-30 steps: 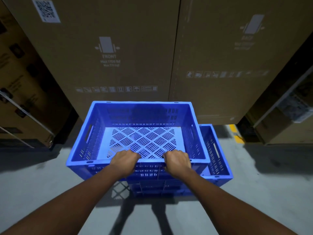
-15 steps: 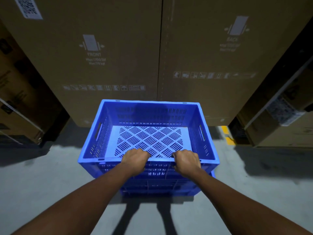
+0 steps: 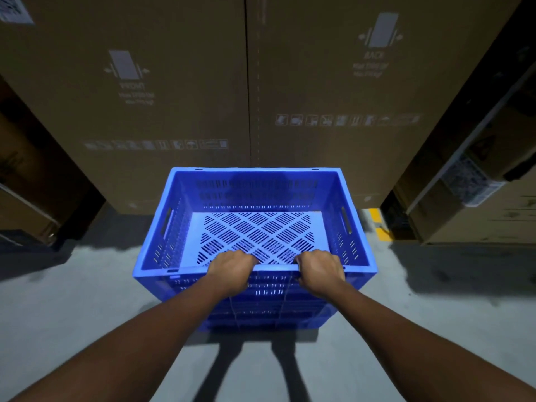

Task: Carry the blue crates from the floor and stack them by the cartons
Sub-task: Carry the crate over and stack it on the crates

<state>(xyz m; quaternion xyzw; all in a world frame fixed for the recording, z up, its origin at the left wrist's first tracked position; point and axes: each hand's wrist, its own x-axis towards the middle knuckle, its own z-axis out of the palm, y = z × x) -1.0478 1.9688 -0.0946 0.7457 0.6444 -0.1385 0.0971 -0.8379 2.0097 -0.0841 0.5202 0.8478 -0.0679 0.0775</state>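
Here, left hand (image 3: 232, 271) and right hand (image 3: 320, 272) curl fingers over the near rim of the stiff, likely light slotted blue plastic crate (image 3: 261, 192), stacked at twelve o'clock before brown cardboard cartons (image 3: 333, 82).

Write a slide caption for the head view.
Left hand and right hand grip the near rim of the top blue crate of a stack before tall cartons.

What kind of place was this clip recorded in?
Most likely a warehouse or stockroom: tall cardboard cartons printed with handling symbols, a bare concrete floor with a yellow floor marking, and stacked blue crates set before the cartons.
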